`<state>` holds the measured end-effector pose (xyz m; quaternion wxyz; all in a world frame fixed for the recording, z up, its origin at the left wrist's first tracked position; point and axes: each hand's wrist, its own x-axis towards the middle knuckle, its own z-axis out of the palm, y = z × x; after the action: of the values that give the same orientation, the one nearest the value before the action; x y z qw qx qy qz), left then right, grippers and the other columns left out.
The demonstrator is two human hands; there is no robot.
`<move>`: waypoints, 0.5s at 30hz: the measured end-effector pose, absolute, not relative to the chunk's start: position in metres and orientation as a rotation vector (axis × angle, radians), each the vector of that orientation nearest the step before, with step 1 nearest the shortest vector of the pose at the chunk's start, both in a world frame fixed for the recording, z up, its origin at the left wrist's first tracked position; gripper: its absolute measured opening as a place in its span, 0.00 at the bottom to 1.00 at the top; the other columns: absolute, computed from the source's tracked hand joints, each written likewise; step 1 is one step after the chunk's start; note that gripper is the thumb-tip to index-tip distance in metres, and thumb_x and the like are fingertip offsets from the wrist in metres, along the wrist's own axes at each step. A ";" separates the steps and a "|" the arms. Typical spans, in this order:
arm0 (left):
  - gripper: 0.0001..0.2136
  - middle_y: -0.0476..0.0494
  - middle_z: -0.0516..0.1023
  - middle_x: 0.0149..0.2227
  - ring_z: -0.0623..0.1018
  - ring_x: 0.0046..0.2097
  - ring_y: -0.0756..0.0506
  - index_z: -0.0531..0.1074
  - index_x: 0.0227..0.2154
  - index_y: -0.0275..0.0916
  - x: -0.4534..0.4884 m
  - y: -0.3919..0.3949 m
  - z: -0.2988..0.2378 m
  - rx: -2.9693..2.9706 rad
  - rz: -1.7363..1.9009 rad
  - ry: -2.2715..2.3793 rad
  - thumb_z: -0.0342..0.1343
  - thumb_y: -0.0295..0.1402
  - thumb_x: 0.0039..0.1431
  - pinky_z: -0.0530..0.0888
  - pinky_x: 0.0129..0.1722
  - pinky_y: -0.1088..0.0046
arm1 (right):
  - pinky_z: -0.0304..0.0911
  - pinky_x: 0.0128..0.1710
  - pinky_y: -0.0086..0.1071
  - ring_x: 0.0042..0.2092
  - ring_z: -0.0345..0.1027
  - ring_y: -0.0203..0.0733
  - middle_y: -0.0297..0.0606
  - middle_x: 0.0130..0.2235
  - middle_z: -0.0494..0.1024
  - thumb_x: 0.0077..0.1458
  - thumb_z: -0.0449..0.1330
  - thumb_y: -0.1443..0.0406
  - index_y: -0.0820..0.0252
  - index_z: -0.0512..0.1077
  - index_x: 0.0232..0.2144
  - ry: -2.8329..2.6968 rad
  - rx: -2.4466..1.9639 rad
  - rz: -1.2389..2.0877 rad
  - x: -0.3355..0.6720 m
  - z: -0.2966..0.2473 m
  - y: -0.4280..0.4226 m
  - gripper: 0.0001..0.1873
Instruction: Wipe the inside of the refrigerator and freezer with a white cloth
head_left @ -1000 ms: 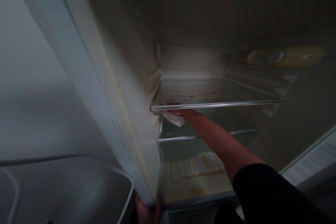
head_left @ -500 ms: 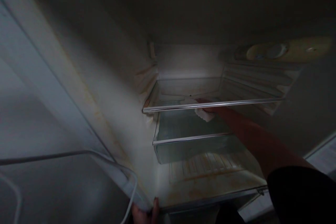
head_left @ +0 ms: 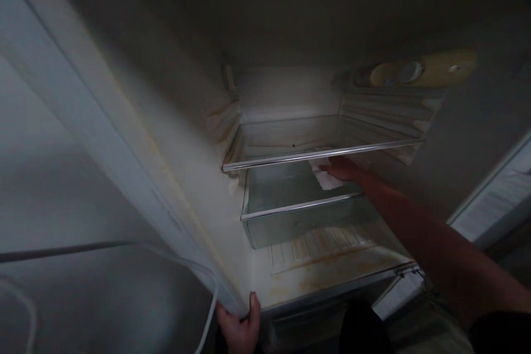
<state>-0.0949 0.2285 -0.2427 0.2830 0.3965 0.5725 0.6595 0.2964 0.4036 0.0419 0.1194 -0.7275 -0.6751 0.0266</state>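
My right hand [head_left: 343, 168] reaches into a refrigerator between two glass shelves. Its fingers are closed on a thin white cloth [head_left: 326, 178], maybe a paper towel, spread against the lower glass shelf [head_left: 277, 191]. The upper glass shelf [head_left: 274, 144] lies above the hand, and its front rail crosses just over the fingers. At the bottom, my left hand [head_left: 240, 329] grips the lower left front edge of the refrigerator body [head_left: 224, 287], its thumb up on the inner side; the undersides of its fingers are hidden.
A pale cable [head_left: 208, 315] hangs down beside my left hand. The yellowish thermostat housing [head_left: 440, 70] juts from the right inner wall. Rusty stains mark the ribbed refrigerator floor [head_left: 319, 246]. Black clothing [head_left: 360, 329] shows below the front edge.
My right hand and the cloth have come forward and slightly right across the lower shelf. The camera view has shifted, so more of my left hand shows at the same edge.
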 end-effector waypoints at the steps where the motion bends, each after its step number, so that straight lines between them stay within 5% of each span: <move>1: 0.31 0.32 0.78 0.39 0.83 0.41 0.33 0.68 0.43 0.35 -0.093 0.228 -0.240 1.011 1.752 1.529 0.70 0.51 0.43 0.83 0.42 0.55 | 0.52 0.68 0.49 0.71 0.54 0.67 0.72 0.69 0.57 0.71 0.53 0.49 0.82 0.63 0.68 -1.997 -2.129 0.085 0.285 0.041 0.403 0.40; 7: 0.31 0.32 0.79 0.37 0.84 0.41 0.30 0.69 0.42 0.33 -0.093 0.230 -0.234 1.045 1.787 1.563 0.69 0.50 0.42 0.83 0.43 0.50 | 0.42 0.75 0.41 0.76 0.39 0.53 0.48 0.75 0.46 0.73 0.45 0.50 0.67 0.50 0.75 -2.318 -1.923 0.184 0.191 0.039 0.418 0.38; 15: 0.26 0.35 0.79 0.32 0.83 0.35 0.34 0.70 0.36 0.36 -0.098 0.230 -0.236 1.145 1.835 1.579 0.70 0.49 0.41 0.84 0.36 0.56 | 0.40 0.75 0.42 0.76 0.38 0.50 0.41 0.75 0.45 0.72 0.44 0.52 0.63 0.51 0.75 -2.600 -1.497 0.223 0.109 0.037 0.428 0.36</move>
<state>-0.0976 0.2295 -0.2357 0.2295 0.4161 0.5739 0.6670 0.1088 0.4281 0.0371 0.0666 -0.4967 -0.8622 0.0741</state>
